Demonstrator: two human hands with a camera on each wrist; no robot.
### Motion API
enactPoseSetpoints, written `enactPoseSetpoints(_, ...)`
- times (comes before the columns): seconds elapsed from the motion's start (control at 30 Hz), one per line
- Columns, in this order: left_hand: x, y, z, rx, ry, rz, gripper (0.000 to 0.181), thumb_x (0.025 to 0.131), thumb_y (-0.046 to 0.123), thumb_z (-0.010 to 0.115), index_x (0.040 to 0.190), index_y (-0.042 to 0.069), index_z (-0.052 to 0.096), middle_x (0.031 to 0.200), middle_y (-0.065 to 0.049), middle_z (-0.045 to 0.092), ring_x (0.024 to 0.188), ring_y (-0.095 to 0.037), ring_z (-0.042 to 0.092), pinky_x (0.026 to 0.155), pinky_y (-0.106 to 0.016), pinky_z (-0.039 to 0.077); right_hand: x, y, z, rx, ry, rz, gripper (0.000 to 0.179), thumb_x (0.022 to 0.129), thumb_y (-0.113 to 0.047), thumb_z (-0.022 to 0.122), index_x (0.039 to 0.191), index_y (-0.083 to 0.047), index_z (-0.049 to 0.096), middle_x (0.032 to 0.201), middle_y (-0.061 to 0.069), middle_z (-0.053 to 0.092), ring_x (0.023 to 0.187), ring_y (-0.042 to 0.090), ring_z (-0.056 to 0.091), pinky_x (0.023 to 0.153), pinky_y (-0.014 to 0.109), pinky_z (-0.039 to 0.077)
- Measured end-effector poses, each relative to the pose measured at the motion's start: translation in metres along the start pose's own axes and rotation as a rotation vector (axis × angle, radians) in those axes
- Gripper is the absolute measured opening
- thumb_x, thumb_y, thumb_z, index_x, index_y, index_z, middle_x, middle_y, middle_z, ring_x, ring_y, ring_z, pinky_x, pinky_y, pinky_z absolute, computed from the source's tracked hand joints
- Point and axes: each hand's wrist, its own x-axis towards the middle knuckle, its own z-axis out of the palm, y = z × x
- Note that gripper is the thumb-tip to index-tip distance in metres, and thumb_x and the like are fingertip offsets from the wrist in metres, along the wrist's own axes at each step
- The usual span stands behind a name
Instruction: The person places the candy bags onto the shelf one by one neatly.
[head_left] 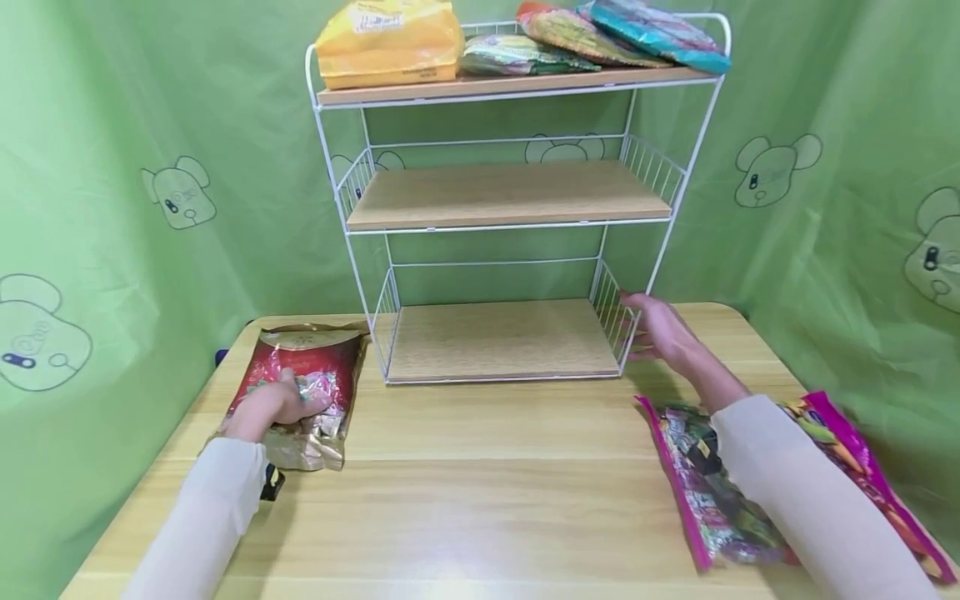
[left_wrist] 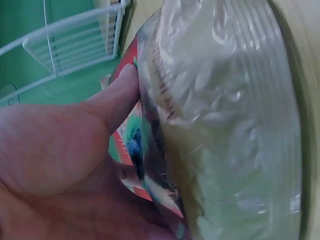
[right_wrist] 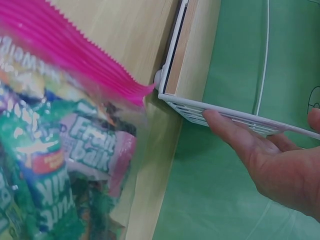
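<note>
My left hand rests on a red and gold candy bag lying at the table's left, beside the rack. In the left wrist view its straight thumb touches the red face, and the bag's crinkled gold end fills the right side. Other fingertips are partly hidden. My right hand is at the lower right side of a white wire rack. In the right wrist view the thumb touches the wire side panel; the fingers are loosely extended, holding nothing.
Clear candy bags with pink edges lie on the right of the table under my right forearm. A yellow bag, a blue bag and other bags sit on the top shelf. Green curtains surround the table.
</note>
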Motion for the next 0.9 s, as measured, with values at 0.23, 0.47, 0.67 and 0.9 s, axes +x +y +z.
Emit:
enactPoseSetpoints(0.23,-0.009,0.019,0.008,0.053,0.009,0.081,0.1,0.099,0.056,0.053,0.147,-0.017,0.005,0.142,-0.048,0.034,0.134,-0.062,0.038,0.111,-0.068,0.04,-0.002,0.003,-0.001,-0.005,0.003,-0.004,0.074,0.106,-0.054,0.025,0.163,-0.013,0.002,0.162,0.036,0.017,0.14,0.059,0.034,0.113,0.065,0.042)
enactPoseSetpoints(0.47,-0.013,0.03,0.014,0.12,-0.003,0.099,0.103,0.099,0.057,0.051,0.149,-0.019,0.004,0.143,-0.046,0.035,0.133,-0.062,0.039,0.11,-0.069,0.041,-0.001,0.002,0.0,0.012,0.008,0.003,0.071,0.107,-0.052,0.025,0.164,-0.015,0.002,0.162,0.036,0.017,0.14,0.059,0.034,0.112,0.065,0.042)
enactPoseSetpoints(0.67,-0.013,0.029,0.014,0.129,-0.02,0.116,0.105,0.1,0.057,0.049,0.15,-0.019,-0.002,0.149,-0.047,0.027,0.138,-0.062,0.033,0.114,-0.069,0.036,-0.001,0.005,-0.001,0.013,0.016,0.007,0.07,0.107,-0.05,0.023,0.164,-0.014,0.003,0.162,0.035,0.018,0.14,0.058,0.035,0.112,0.065,0.043)
enactPoseSetpoints(0.9,-0.014,0.023,0.012,0.129,-0.045,0.15,0.106,0.1,0.059,0.046,0.148,-0.022,-0.002,0.148,-0.049,0.026,0.139,-0.063,0.029,0.115,-0.07,0.034,0.001,0.004,-0.001,0.017,0.011,0.003,0.069,0.107,-0.05,0.023,0.164,-0.015,0.004,0.163,0.033,0.018,0.14,0.058,0.034,0.112,0.065,0.042)
